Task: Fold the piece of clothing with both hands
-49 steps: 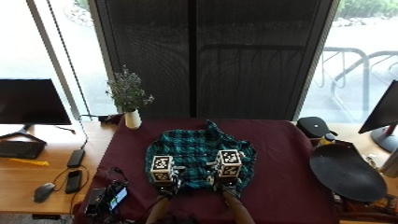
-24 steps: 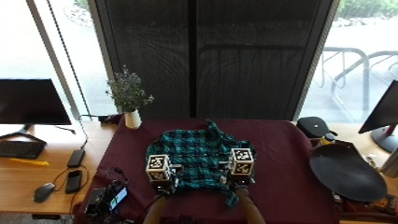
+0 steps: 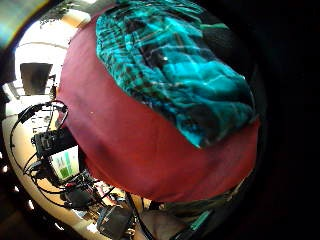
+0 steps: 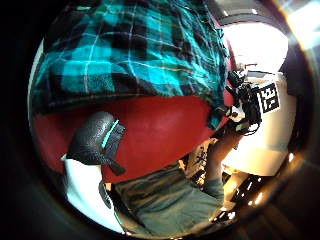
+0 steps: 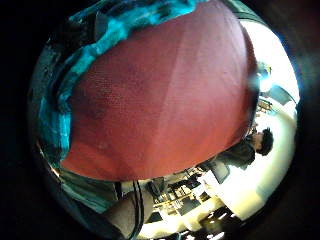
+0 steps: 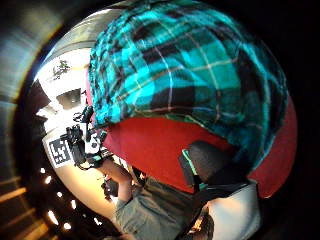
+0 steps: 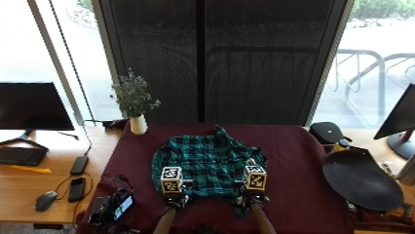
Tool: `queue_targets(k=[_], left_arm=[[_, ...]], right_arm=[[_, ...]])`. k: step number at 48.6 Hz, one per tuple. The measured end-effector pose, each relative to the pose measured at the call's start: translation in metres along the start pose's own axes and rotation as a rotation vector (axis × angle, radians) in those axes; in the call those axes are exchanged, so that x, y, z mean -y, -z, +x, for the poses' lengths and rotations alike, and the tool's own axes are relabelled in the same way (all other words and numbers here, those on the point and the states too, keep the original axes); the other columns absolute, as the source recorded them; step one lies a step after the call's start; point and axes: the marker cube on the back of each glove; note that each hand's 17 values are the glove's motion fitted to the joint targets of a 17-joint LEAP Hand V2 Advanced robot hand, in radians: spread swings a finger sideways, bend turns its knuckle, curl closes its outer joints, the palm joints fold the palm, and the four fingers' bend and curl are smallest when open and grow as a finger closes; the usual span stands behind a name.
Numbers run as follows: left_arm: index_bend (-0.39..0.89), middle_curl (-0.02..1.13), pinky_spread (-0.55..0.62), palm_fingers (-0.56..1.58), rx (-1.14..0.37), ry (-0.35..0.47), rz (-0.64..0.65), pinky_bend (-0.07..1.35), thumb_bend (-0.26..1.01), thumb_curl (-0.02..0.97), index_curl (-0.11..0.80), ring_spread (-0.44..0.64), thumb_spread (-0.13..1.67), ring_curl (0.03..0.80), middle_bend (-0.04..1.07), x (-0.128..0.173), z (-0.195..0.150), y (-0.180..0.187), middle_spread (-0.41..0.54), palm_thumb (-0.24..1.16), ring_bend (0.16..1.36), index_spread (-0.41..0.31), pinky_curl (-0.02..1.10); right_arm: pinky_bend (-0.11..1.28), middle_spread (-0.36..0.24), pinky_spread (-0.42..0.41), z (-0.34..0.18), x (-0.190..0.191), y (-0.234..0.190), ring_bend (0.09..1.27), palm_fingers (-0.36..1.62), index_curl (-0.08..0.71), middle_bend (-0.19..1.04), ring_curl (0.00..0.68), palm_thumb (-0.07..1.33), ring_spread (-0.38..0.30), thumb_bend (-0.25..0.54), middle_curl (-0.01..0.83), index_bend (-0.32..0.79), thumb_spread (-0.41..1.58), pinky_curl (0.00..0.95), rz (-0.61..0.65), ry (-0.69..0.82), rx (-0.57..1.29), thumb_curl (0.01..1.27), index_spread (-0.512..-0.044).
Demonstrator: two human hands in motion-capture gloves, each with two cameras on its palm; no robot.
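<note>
Dark blinds behind a table under a maroon cloth, flanked by bright windows; small vase of flowers at the far left corner, a monitor on the wooden desk to the left, a round dark disc at the right.

Green-and-black checked shirt lying rumpled in the middle of the cloth, roughly bunched, one corner poking toward the far edge. Near hem just in front of both hands. Left hand at the near left corner of the shirt, right hand at the near right corner, where a flap hangs over the hem. Fingers hidden under the gloves' gear from above; palm views show a thumb tip over bare cloth just short of the hem, so cannot tell whether either hand pinches fabric or merely hovers.

Folding judged barely begun: no clean crease, no squared edges, sleeves not laid in. Flattening and every fold remaining.

No brand, label or readable writing visible on the shirt.
</note>
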Motion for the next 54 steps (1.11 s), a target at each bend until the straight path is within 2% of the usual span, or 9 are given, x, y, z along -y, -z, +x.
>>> queue_targets(k=[5,12,13,25,30,38,42,47,54], left_arm=[[0.13,0.42,0.3,0.49,0.089,0.077,-0.051,0.29,-0.02,0.322,0.308,0.06,1.08,0.343,0.19,-0.029,-0.003,0.019,-0.059,0.55,0.52,-0.099,0.33],[0.17,0.42,0.27,0.56,0.098,0.088,-0.008,0.25,-0.01,0.338,0.328,0.01,1.07,0.339,0.2,-0.031,-0.007,0.017,-0.092,0.61,0.51,-0.12,0.32],[0.15,0.42,0.28,0.53,0.095,0.081,0.008,0.26,-0.02,0.336,0.326,0.02,1.07,0.341,0.19,-0.03,-0.006,0.016,-0.084,0.6,0.51,-0.114,0.32],[0.28,0.43,0.11,0.9,0.145,0.008,0.268,0.16,0.0,0.346,0.404,-0.19,1.11,0.328,0.22,0.018,-0.014,-0.023,-0.219,0.72,0.45,-0.219,0.29],[0.23,0.45,-0.02,1.1,0.097,-0.008,0.208,0.18,-0.01,0.348,0.408,-0.27,1.12,0.337,0.27,0.005,-0.015,-0.005,-0.273,0.75,0.44,-0.261,0.31],[0.19,0.49,-0.13,1.21,0.135,-0.154,-0.068,0.16,-0.01,0.348,0.423,-0.34,1.11,0.378,0.34,-0.037,-0.019,0.041,-0.324,0.78,0.52,-0.296,0.32],[0.19,0.49,-0.15,1.21,0.16,-0.194,-0.078,0.16,-0.01,0.346,0.433,-0.35,1.11,0.389,0.36,-0.045,-0.02,0.072,-0.333,0.78,0.53,-0.303,0.32],[0.19,0.49,-0.16,1.21,0.176,-0.149,-0.029,0.15,-0.01,0.345,0.442,-0.37,1.12,0.4,0.37,-0.019,-0.024,0.102,-0.343,0.79,0.56,-0.31,0.32],[0.2,0.5,-0.15,1.19,0.197,-0.01,0.051,0.13,0.0,0.341,0.458,-0.38,1.17,0.409,0.4,0.061,-0.027,0.135,-0.349,0.82,0.59,-0.313,0.3]], right_arm=[[0.78,0.055,0.132,-0.001,-0.001,-0.001,0.39,0.12,0.232,0.14,0.306,0.66,0.139,0.002,0.286,0.12,1.09,0.388,0.033,0.006,-0.082,0.35,-0.283],[0.75,0.018,0.069,-0.005,0.006,0.0,0.41,0.21,0.259,0.16,0.307,0.72,0.089,-0.008,0.277,0.19,1.05,0.371,0.085,0.024,-0.088,0.36,-0.325],[0.77,0.039,0.086,-0.005,0.009,-0.001,0.41,0.13,0.245,0.14,0.305,0.71,0.101,-0.018,0.271,0.13,1.05,0.375,0.09,0.018,-0.093,0.36,-0.309],[0.69,-0.166,-0.135,-0.006,0.003,0.013,0.48,0.76,0.321,0.18,0.326,0.92,-0.134,0.048,0.288,0.19,1.09,0.337,0.286,-0.059,-0.251,0.38,-0.365],[0.63,-0.196,-0.201,-0.004,0.027,-0.002,0.5,0.95,0.338,0.19,0.346,0.98,-0.215,0.065,0.313,0.17,1.12,0.336,0.247,0.039,-0.233,0.39,-0.354],[0.59,-0.217,-0.28,-0.006,-0.014,0.032,0.58,1.19,0.328,0.23,0.39,1.03,-0.28,0.062,0.363,0.1,1.12,0.351,0.052,0.236,-0.179,0.4,-0.33],[0.58,-0.221,-0.299,-0.008,-0.028,0.068,0.6,1.22,0.319,0.26,0.402,1.04,-0.286,0.045,0.383,0.1,1.11,0.355,0.063,0.296,-0.142,0.4,-0.319],[0.59,-0.217,-0.322,-0.013,-0.009,0.115,0.62,1.25,0.307,0.29,0.409,1.03,-0.288,0.008,0.404,0.1,1.06,0.36,0.149,0.267,-0.06,0.41,-0.315],[0.6,-0.221,-0.344,-0.032,0.059,0.179,0.65,1.27,0.295,0.31,0.418,1.03,-0.287,-0.016,0.425,0.11,1.01,0.368,0.326,0.106,0.053,0.42,-0.308]])
